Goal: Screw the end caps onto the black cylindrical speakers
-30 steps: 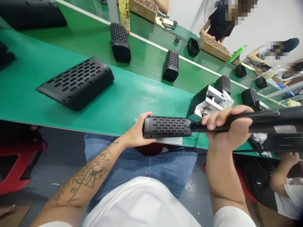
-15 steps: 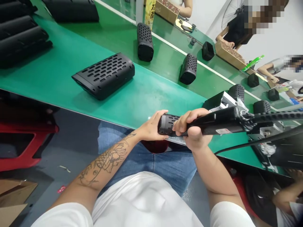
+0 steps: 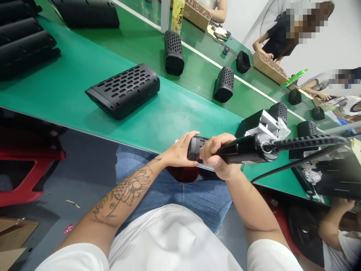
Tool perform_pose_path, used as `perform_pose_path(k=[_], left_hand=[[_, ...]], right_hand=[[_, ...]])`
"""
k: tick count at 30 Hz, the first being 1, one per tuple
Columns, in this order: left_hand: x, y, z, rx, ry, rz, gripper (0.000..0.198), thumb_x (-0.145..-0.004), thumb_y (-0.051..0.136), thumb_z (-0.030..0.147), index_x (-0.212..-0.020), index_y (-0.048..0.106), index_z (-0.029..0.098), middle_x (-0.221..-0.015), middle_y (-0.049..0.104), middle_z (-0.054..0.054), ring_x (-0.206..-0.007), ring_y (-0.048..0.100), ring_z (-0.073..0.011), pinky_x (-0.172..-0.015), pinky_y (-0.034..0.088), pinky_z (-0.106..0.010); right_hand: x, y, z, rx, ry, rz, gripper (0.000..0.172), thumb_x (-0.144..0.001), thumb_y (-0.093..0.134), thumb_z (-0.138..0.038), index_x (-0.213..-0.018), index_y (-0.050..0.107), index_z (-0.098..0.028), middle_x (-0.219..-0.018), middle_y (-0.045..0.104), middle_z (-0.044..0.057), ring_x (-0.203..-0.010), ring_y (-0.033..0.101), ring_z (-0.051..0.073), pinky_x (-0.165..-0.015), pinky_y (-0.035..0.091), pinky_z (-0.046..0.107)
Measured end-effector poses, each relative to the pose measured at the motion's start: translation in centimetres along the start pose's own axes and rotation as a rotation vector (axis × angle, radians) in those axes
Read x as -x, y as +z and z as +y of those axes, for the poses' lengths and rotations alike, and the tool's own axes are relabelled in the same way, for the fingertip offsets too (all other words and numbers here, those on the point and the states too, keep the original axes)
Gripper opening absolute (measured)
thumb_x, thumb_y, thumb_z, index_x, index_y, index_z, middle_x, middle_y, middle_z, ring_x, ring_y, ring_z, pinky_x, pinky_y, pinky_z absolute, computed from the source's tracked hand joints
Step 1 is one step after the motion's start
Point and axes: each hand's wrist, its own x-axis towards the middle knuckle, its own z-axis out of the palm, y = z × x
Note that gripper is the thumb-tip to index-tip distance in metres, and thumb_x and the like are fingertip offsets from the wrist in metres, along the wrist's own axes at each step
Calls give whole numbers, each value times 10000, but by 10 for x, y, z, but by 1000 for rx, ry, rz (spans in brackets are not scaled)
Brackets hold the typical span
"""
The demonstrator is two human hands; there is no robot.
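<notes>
At the table's front edge my left hand [image 3: 180,151] grips one end of a black slotted housing [image 3: 195,145], thumb and fingers on opposite sides. My right hand [image 3: 221,154] is wrapped round an electric screwdriver [image 3: 245,148], a black cylinder with a hanging ring and a coiled cord at its back end. The tool points toward the housing, but its tip is hidden behind my right fingers, as is much of the housing. A larger black slotted housing [image 3: 126,90] lies on the green table [image 3: 172,109] to the left.
More black housings [image 3: 28,47] are stacked at far left. Smaller slotted units [image 3: 174,52] stand along the green line beyond. Right of my hands are a silver-and-black box [image 3: 261,124] and a black cable [image 3: 282,171]. A red stool [image 3: 31,154] stands below left. Other people work opposite and at right.
The screwdriver and my right hand have shifted left and now cover more of the housing; the tool's back end has swung slightly lower. My left hand keeps its grip.
</notes>
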Motion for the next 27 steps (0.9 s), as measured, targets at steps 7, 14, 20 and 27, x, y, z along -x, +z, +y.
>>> perform_pose_path(k=[7,14,20,27], left_hand=[[4,-5,-11,5,24,18,1313,-769,1119,538,-1893,494,276,-1943,589,-248,-1735,698,-550,-1452,623,-757],[13,-34,-20,26,-14,76,1133,-778,1125,558,-1769,624,338,-1644,811,-149,-1431,895,-469,-1258,791,-672],[-90,-20,-21,102,-115,406,1143,-801,1114,583,-1751,551,286,-1639,756,-173,-1463,862,-433,-1204,798,-632],[-313,83,12,104,-150,586,1145,-890,1136,341,-1799,446,240,-1781,670,-214,-1680,728,-383,-1481,585,-555]], right_hand=[[-10,20,-1,-12,12,9,620,-879,1151,-738,-902,697,-317,-683,719,-60,-528,621,171,-531,584,349],[-11,-69,-55,116,-271,494,576,-989,1049,-799,-1062,760,-306,-624,642,-124,-434,599,133,-529,634,306],[6,-206,-49,517,-266,933,623,-937,1081,-802,-950,747,-276,-643,698,-88,-496,673,158,-538,614,316],[28,-225,-12,445,-216,896,675,-919,1103,-787,-910,638,-297,-601,653,-122,-451,639,145,-527,604,305]])
